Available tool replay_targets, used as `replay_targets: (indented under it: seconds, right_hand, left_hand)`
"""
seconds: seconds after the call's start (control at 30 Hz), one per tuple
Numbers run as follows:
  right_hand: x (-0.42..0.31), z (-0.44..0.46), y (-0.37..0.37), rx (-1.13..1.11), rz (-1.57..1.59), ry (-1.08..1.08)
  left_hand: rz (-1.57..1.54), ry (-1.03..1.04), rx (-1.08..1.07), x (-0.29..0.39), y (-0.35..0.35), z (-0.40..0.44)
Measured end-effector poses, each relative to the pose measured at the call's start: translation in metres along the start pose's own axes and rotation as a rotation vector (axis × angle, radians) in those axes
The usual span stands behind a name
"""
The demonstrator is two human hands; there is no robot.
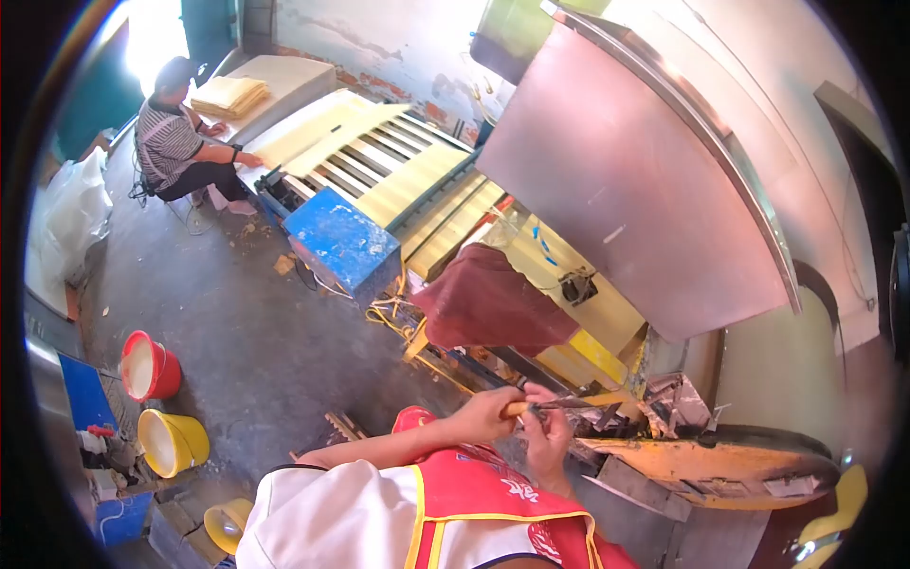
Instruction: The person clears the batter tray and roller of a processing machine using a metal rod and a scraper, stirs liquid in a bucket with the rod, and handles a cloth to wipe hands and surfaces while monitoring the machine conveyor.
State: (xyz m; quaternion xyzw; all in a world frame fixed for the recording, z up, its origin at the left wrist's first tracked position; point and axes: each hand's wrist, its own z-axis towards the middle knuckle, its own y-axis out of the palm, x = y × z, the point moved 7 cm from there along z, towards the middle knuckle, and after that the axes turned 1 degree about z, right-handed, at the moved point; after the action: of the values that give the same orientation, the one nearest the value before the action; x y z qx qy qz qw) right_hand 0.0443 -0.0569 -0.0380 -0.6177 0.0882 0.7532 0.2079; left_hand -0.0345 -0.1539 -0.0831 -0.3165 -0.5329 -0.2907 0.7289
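Grey floor (246, 322) spreads to your left, beside a slatted machine (372, 152) bearing pale yellow sheets (412, 180). Your left hand (488, 415) curls around a yellow-handled tool (517, 409) just above your red apron (474, 479). Your right hand (547, 438), half closed, touches its dark part; how firmly it grips, I can't tell. A red bucket (169, 372) and a yellow bucket (196, 442) hold something pale, too unclear to name.
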Motion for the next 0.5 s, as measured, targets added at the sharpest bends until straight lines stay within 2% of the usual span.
replay_targets:
  seconds: [0.1,0.17,0.2,0.3,0.43,0.5]
  right_hand:
    - [-0.019,0.010,-0.018,0.104,0.111,-0.067]
    - [-0.021,0.007,-0.038,0.148,0.101,0.003]
    - [-0.014,0.006,-0.047,0.144,0.083,0.025]
    - [-0.010,-0.004,-0.069,0.180,0.043,0.026]
    - [-0.007,-0.016,-0.092,0.218,-0.006,-0.077]
    - [-0.005,-0.024,-0.103,0.223,0.017,0.028]
  left_hand:
    - [-0.348,-0.093,-0.028,-0.024,-0.002,0.004]
    - [-0.505,-0.147,0.026,-0.025,-0.011,0.008]
    - [-0.601,-0.245,0.071,-0.011,-0.020,0.011]
    - [-0.862,-0.195,0.170,0.009,-0.031,0.023]
    - [-0.904,-0.205,0.206,0.017,-0.027,0.031]
    - [-0.941,-0.143,0.168,0.020,-0.019,0.038]
